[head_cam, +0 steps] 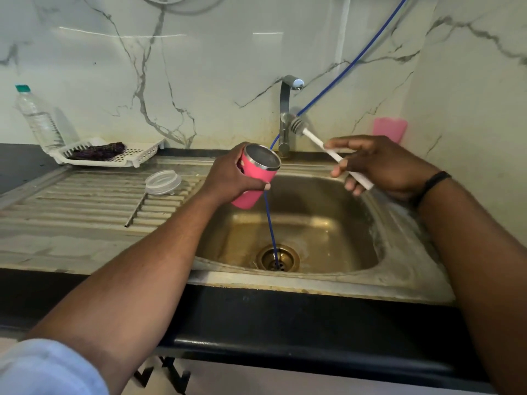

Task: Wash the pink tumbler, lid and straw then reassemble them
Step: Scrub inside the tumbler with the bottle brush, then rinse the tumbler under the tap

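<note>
The pink tumbler (255, 178) is gripped, tilted, by the left hand (231, 178) over the sink (328, 223); the brush (328, 151) is pinched by the right hand (379, 163). Scrubbing seems in hand: the brush head must next enter the tumbler's mouth.

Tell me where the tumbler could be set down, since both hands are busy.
The ribbed drainboard is bare in front of the lid and left of the metal straw. The sink floor is open beside the blue tube. It is crowded at the back left: white tray, water bottle.
</note>
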